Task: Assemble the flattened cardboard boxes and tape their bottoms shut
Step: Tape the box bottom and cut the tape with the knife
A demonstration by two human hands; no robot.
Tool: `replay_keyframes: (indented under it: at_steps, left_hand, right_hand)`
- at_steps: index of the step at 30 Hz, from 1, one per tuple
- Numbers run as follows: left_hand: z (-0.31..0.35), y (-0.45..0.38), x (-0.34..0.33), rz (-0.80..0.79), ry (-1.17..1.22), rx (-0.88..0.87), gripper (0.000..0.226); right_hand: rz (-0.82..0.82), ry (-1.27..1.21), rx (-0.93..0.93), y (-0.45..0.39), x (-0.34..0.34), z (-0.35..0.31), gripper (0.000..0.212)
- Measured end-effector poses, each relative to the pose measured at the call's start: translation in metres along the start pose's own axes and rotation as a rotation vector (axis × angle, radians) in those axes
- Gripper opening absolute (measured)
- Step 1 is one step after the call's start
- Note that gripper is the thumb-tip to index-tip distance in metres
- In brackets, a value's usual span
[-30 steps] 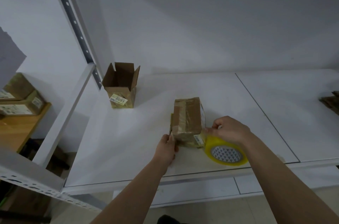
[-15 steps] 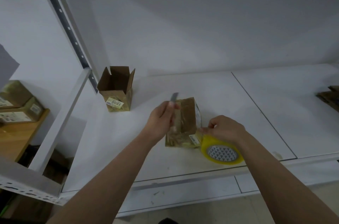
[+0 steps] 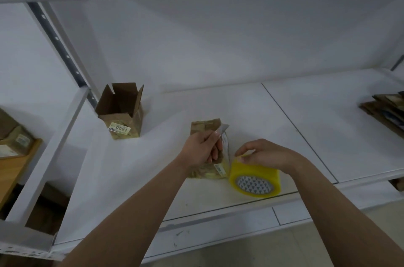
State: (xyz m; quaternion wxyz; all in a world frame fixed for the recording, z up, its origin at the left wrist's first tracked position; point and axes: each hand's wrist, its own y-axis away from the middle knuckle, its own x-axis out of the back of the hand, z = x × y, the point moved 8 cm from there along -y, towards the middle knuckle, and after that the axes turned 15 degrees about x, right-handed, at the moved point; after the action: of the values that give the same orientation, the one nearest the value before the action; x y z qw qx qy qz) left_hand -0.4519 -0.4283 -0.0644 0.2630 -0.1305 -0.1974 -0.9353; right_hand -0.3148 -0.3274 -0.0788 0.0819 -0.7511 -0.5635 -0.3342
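Note:
A small cardboard box stands on the white shelf with its taped side up. My left hand is over it and grips a small grey cutter blade, whose tip is at the box's right edge. A strip of clear tape runs from that edge down to the yellow tape roll. My right hand grips the top of the roll, which stands just right of the box near the shelf's front edge.
An assembled open-topped box with a "0091" label stands at the back left by the shelf post. Flattened cardboard boxes are stacked at the far right. More boxes sit on a wooden table to the left.
My left hand left the box's near left corner, rose with the cutter blade and crossed over the box to its right edge. My right hand stayed on the tape roll.

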Motion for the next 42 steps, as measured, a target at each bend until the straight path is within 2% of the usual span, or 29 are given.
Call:
replay_keyframes:
  at_steps: [4,8,11,14,17,20,25,30,34,37,39,42]
  left_hand:
    - [0.004,0.0,-0.014,-0.003,-0.083,-0.022,0.045]
    - [0.009,-0.003,-0.022,0.027,-0.203,-0.071,0.047]
    - [0.007,-0.01,-0.025,-0.052,-0.181,-0.023,0.045]
    - [0.008,-0.009,-0.033,-0.171,-0.255,0.023,0.042]
    - [0.017,0.0,-0.04,-0.288,-0.43,0.018,0.042]
    - [0.029,0.007,-0.051,-0.328,-0.724,-0.021,0.042]
    - [0.035,0.005,-0.07,-0.19,-1.117,0.015,0.041]
    - [0.034,0.001,-0.08,-0.03,-1.322,0.056,0.048]
    - [0.031,0.002,-0.079,-0.018,-1.322,0.065,0.049]
    - [0.033,0.007,-0.077,-0.045,-1.278,0.038,0.047]
    - [0.032,0.009,-0.071,-0.14,-1.079,0.06,0.041]
    - [0.028,0.013,-0.052,-0.262,-0.544,0.183,0.042]
  right_hand:
    - [0.106,0.134,-0.042,0.003,0.017,0.02,0.012]
    - [0.076,0.263,-0.143,0.015,0.025,0.033,0.013]
    - [0.031,0.347,-0.2,0.017,0.026,0.04,0.02]
    - [0.036,0.334,-0.175,0.018,0.027,0.04,0.022]
    - [0.051,0.274,-0.135,0.023,0.03,0.037,0.02]
    - [0.087,0.258,-0.16,0.027,0.034,0.04,0.019]
    - [0.128,0.289,-0.169,0.026,0.032,0.04,0.021]
    - [0.201,0.378,-0.138,0.031,0.03,0.036,0.03]
    - [0.251,0.392,-0.134,0.039,0.031,0.037,0.032]
    - [0.32,0.285,-0.159,0.052,0.04,0.045,0.027]
    - [0.357,0.201,-0.15,0.058,0.043,0.052,0.026]
    - [0.406,0.149,-0.136,0.061,0.047,0.059,0.029]
